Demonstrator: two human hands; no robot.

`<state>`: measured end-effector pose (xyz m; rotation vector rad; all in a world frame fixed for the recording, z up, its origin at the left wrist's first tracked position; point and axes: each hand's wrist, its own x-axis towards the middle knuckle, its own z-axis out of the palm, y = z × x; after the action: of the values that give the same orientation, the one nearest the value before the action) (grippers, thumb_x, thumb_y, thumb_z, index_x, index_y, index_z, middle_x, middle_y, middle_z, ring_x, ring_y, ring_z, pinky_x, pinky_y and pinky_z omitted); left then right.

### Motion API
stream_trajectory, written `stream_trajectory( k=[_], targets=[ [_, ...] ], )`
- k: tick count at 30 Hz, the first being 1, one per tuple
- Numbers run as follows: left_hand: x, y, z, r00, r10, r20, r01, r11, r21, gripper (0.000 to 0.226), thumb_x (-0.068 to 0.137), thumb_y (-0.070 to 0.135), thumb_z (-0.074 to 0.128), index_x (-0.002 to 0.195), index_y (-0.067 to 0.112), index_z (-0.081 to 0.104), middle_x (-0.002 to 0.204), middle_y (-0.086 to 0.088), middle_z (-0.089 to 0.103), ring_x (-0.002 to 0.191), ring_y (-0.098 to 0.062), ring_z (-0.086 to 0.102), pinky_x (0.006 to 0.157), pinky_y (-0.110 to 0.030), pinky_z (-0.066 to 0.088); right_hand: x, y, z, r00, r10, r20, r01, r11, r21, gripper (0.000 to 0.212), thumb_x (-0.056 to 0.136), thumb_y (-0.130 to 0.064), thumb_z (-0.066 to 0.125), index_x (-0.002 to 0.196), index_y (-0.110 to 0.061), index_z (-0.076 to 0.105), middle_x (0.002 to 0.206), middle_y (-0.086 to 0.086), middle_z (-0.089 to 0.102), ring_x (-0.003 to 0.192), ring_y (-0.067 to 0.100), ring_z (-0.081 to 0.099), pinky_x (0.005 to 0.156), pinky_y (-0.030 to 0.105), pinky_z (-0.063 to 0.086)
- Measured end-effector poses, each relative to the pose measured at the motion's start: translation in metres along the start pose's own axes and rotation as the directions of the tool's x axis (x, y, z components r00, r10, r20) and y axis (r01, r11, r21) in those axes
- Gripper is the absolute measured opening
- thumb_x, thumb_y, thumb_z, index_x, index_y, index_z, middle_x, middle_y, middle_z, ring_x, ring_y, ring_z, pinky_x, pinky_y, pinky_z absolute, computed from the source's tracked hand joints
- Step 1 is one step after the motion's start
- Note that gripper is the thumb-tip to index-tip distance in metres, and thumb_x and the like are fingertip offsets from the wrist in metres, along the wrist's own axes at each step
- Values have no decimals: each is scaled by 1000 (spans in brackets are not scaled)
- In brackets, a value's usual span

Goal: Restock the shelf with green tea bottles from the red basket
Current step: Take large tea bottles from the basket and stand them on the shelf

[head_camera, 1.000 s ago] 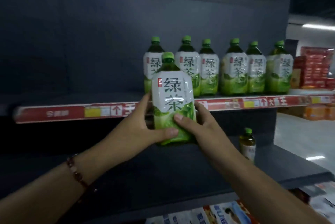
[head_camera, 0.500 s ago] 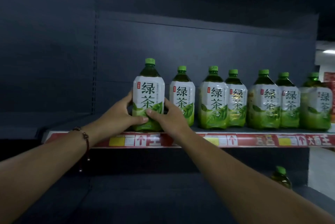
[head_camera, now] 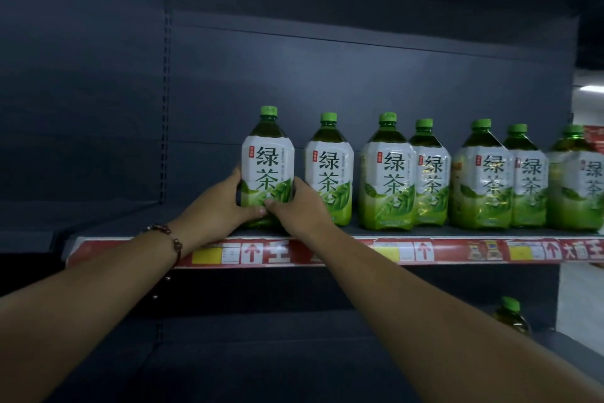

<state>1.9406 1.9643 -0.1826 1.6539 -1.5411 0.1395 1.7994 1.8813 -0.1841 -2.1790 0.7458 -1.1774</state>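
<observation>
Base of the held bottle (head_camera: 267,167) behind both thumbs; rightmost bottle (head_camera: 578,180) cut by the edge.

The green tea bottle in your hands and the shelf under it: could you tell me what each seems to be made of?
Green tea bottle: likely clear plastic, since dark tea shows through its neck; glossy film label, green screw cap. Shelf: probably painted metal, matte dark grey, with a slotted upright in the back panel; that is a guess.

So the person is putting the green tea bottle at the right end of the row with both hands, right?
Not the right end. In the head view the green tea bottle, held by the left hand and right hand, stands at the left end of the row on the shelf.
</observation>
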Motion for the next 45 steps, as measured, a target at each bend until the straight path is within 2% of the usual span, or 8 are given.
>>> stream_trajectory(
  k=[4,8,13,20,27,33,38,45],
  targets=[
    [-31,21,3,988,29,-151,35,915,403,66,89,53,63,147,36,35,118,9,61,89,-10,53,63,-28,42,-20,2,-15,994,-77,78,81,996,-48,46,86,-24,69,130,-20,54,120,-1,65,107,15,60,86,27,46],
    [-65,31,28,935,299,-190,-122,777,618,50,90,38,62,134,13,59,129,-11,64,110,-29,62,92,-42,51,-56,17,-48,967,-186,176,238,908,-346,71,90,-31,65,152,-25,32,145,3,49,132,22,47,108,33,39],
    [-101,66,104,945,326,18,-267,741,616,66,87,57,42,142,21,53,146,-13,50,130,-32,50,109,-47,37,-126,78,-109,954,-204,220,299,697,-652,72,95,-40,57,156,-22,22,159,4,29,149,26,15,120,31,8],
    [-154,148,284,825,312,471,-474,837,275,86,79,79,12,155,41,-2,166,-2,-5,152,-25,5,121,-45,6,-285,212,-224,957,286,54,-98,492,-865,80,96,-45,53,157,-31,3,166,3,-1,151,27,-10,117,37,-12],
    [-244,268,466,574,454,681,-584,810,-47,83,89,71,40,156,37,3,166,-6,0,151,-30,7,122,-48,9,-483,314,-327,595,759,-263,-584,183,-791,89,93,-48,57,158,-27,0,165,12,0,151,38,-4,122,48,3],
    [-317,353,565,292,572,766,-681,687,-254,81,92,66,41,156,30,8,165,-9,4,151,-33,5,122,-51,6,-612,381,-363,293,878,-378,-739,-43,-672,84,94,-47,55,157,-24,5,164,17,4,150,41,2,121,54,8],
    [-345,361,617,179,560,809,-723,633,-278,78,95,65,35,157,28,6,165,-10,9,150,-33,9,121,-55,9,-660,431,-377,202,878,-434,-778,-125,-615,84,95,-48,54,157,-27,3,164,14,3,150,40,4,120,54,6],
    [-347,357,650,169,560,811,-664,672,-326,77,96,60,41,156,31,2,166,-8,4,152,-30,4,123,-51,7,-683,503,-402,83,869,-488,-763,-259,-591,90,93,-47,58,157,-18,2,163,21,2,149,41,8,121,56,9]
  ],
)
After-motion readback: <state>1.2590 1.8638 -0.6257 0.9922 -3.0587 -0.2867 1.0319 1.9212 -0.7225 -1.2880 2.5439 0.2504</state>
